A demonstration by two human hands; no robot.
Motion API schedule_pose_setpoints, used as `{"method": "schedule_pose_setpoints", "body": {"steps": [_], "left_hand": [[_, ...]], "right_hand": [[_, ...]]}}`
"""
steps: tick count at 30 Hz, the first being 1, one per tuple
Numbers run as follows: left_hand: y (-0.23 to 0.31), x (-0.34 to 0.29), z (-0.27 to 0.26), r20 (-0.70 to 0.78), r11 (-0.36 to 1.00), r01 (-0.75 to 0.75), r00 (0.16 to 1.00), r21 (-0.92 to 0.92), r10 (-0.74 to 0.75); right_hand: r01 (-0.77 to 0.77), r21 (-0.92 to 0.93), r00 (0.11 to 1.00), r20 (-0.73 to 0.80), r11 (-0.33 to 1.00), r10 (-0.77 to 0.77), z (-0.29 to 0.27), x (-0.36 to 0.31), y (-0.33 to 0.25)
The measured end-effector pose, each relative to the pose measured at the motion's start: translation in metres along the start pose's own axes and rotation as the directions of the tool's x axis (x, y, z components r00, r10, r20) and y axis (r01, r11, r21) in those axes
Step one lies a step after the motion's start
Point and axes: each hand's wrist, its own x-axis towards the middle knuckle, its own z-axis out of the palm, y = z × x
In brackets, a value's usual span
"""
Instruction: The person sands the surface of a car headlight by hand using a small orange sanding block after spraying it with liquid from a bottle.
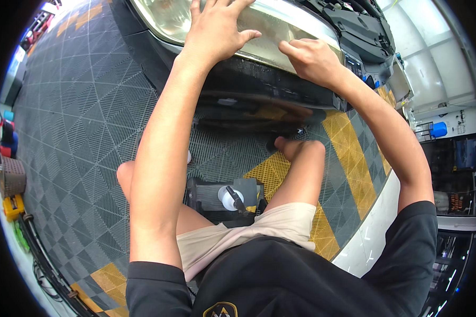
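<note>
A cloudy, yellowed car headlight [164, 18] sits in the black front of a car at the top of the view. My left hand [214, 29] lies flat on the lens with its fingers spread. My right hand [309, 58] is closed at the lamp's lower right edge, thumb pressed against the lens; whatever it pinches is too small to see. The black bumper [259, 84] below the lamp looks wet and glossy. I sit low in front of the car, knees bent.
A black low stool or tool box [198, 195] with a white spray bottle [228, 198] on it stands between my legs. The floor is grey grid tile [79, 121] with yellow stripes [349, 153]. Baskets and hoses line the left edge; shelving stands at the right.
</note>
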Motion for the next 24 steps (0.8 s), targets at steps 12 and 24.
{"method": "schedule_pose_setpoints", "body": {"steps": [12, 24], "left_hand": [[0.002, -0.003, -0.003, -0.056, 1.0, -0.027, 0.998, -0.016, 0.026], [0.0, 0.0, 0.0, -0.054, 1.0, -0.018, 0.998, -0.021, 0.016]], "right_hand": [[-0.053, 0.016, 0.994, -0.094, 0.998, 0.054, 0.001, 0.01, 0.002], [-0.08, 0.133, 0.988, -0.12, 0.988, 0.096, -0.003, 0.018, 0.003]]}}
